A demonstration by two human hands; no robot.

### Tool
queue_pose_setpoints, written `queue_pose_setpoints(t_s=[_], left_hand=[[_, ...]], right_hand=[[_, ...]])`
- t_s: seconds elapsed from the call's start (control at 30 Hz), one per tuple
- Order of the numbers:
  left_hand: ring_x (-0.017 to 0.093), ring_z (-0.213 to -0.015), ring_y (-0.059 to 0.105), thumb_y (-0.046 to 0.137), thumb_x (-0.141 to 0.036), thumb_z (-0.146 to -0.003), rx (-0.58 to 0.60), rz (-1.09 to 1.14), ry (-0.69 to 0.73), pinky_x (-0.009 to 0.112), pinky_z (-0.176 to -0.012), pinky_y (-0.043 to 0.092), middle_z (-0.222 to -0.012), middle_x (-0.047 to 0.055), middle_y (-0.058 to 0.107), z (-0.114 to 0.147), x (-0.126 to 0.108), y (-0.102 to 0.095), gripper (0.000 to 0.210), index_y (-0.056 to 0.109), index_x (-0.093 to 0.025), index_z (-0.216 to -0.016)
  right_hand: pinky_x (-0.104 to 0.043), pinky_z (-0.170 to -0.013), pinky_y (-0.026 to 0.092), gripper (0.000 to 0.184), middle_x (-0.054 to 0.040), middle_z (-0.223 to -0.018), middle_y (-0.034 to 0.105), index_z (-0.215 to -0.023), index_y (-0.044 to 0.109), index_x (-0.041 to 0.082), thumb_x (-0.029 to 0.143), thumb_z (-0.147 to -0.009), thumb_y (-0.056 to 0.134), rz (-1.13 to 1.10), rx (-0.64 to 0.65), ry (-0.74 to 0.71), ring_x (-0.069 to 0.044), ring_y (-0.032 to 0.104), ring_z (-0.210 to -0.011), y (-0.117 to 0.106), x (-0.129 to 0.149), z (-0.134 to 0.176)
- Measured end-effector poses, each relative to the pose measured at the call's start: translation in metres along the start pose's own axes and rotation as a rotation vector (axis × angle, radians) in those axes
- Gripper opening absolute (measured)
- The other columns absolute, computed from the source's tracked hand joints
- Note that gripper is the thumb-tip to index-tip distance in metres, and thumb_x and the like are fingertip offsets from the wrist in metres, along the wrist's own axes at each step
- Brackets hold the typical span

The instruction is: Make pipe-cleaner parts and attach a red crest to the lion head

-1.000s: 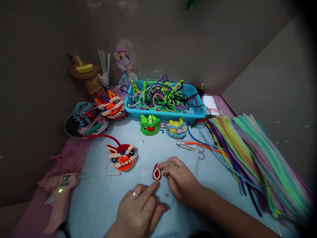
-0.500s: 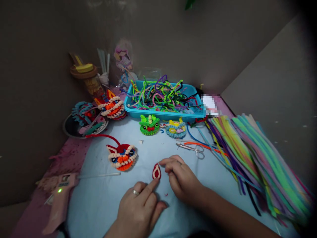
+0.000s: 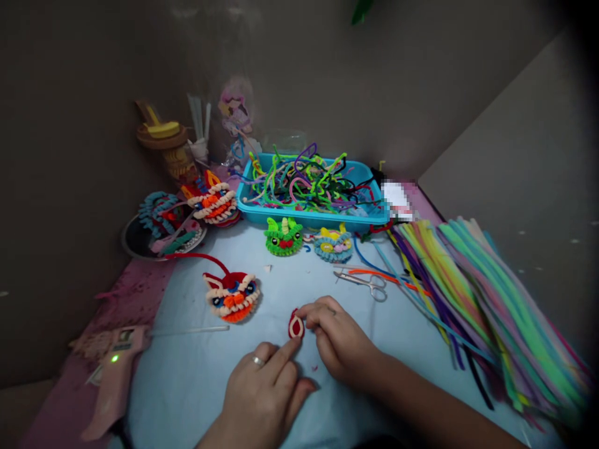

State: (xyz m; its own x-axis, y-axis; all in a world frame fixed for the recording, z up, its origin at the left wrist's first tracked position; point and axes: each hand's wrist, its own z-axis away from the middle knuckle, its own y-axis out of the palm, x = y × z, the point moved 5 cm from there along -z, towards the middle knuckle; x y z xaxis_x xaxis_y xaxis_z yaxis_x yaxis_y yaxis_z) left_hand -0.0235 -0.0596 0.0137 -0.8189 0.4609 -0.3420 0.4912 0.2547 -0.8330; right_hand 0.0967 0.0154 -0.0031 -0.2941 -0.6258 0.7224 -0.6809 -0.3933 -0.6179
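Note:
Flat on the pale blue sheet lies a small teardrop piece point(image 3: 296, 327) of dark red and cream pipe cleaner, its point facing away from me. My left hand point(image 3: 262, 386) presses its lower end with a stretched index finger; the thumb stays apart. From the right, my right hand point(image 3: 339, 337) has its fingers bent and close together, the tips at the piece's upper end. Whether they pinch it is hard to see. Left of my hands sits a red lion head point(image 3: 234, 296) of pipe cleaner, with cream frills, orange mouth and a long red strand.
Scissors point(image 3: 360, 282) lie beyond my right hand, beside loose pipe cleaners point(image 3: 486, 299). At the back stands a blue tray point(image 3: 313, 217) of tangled strands, with green point(image 3: 284, 238) and blue-yellow point(image 3: 333, 245) heads before it. A lit pink glue gun point(image 3: 116, 374) lies left.
My right fingertips have shifted slightly left, over the upper end of the teardrop piece. The left hand stays in place, and the whole view has moved a little.

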Motion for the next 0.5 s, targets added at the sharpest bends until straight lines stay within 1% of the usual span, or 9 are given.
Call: queue_pose_setpoints(t_s=[0.17, 0.23, 0.3, 0.37, 0.43, 0.5], left_hand=[[0.020, -0.068, 0.056, 0.058, -0.026, -0.081, 0.001, -0.002, -0.006, 0.034, -0.052, 0.050, -0.105, 0.002, 0.071, -0.001, 0.000, 0.000, 0.011, 0.061, -0.017, -0.076], [0.019, -0.066, 0.056, 0.059, -0.025, -0.081, -0.028, 0.014, 0.009, 0.033, -0.051, 0.050, -0.102, 0.002, 0.071, 0.000, -0.001, -0.004, 0.010, 0.061, -0.017, -0.075], [0.018, -0.065, 0.056, 0.059, -0.023, -0.081, -0.079, 0.042, 0.040, 0.031, -0.052, 0.050, -0.099, 0.002, 0.072, 0.001, -0.002, -0.009, 0.008, 0.062, -0.017, -0.076], [0.016, -0.065, 0.058, 0.060, -0.020, -0.080, -0.158, 0.059, 0.083, 0.029, -0.055, 0.050, -0.093, 0.004, 0.073, 0.003, -0.002, -0.017, 0.004, 0.062, -0.016, -0.082], [0.014, -0.066, 0.060, 0.056, -0.018, -0.084, -0.249, 0.060, 0.129, 0.026, -0.058, 0.050, -0.083, 0.005, 0.072, 0.007, -0.002, -0.025, 0.008, 0.062, -0.017, -0.088], [0.012, -0.067, 0.062, 0.047, -0.018, -0.089, -0.295, 0.080, 0.165, 0.023, -0.059, 0.050, -0.073, 0.003, 0.070, 0.011, -0.002, -0.032, 0.015, 0.062, -0.018, -0.093]], right_hand=[[-0.038, -0.084, 0.043, 0.040, -0.0060, -0.098, 0.063, -0.094, 0.044, 0.020, -0.009, -0.068, 0.038, 0.005, 0.005, -0.015, -0.019, 0.054, -0.095, 0.000, 0.002, -0.001], [-0.038, -0.084, 0.043, 0.037, -0.0069, -0.099, 0.061, -0.094, 0.044, 0.020, -0.008, -0.070, 0.038, 0.009, -0.046, -0.033, -0.019, 0.054, -0.096, -0.003, 0.003, 0.000], [-0.038, -0.082, 0.044, 0.033, -0.0081, -0.100, 0.058, -0.093, 0.043, 0.020, -0.006, -0.073, 0.039, 0.018, -0.145, -0.025, -0.019, 0.053, -0.095, -0.009, 0.003, 0.001], [-0.037, -0.080, 0.044, 0.030, -0.0081, -0.098, 0.055, -0.092, 0.044, 0.020, -0.003, -0.075, 0.041, 0.029, -0.236, 0.013, -0.020, 0.053, -0.093, -0.015, 0.000, 0.003], [-0.036, -0.078, 0.045, 0.027, -0.0071, -0.095, 0.054, -0.092, 0.045, 0.021, 0.000, -0.076, 0.042, 0.034, -0.275, 0.058, -0.020, 0.053, -0.091, -0.018, -0.003, 0.005], [-0.035, -0.076, 0.045, 0.026, -0.0066, -0.092, 0.054, -0.094, 0.046, 0.021, 0.002, -0.077, 0.043, 0.036, -0.278, 0.099, -0.020, 0.053, -0.089, -0.019, -0.006, 0.005]])
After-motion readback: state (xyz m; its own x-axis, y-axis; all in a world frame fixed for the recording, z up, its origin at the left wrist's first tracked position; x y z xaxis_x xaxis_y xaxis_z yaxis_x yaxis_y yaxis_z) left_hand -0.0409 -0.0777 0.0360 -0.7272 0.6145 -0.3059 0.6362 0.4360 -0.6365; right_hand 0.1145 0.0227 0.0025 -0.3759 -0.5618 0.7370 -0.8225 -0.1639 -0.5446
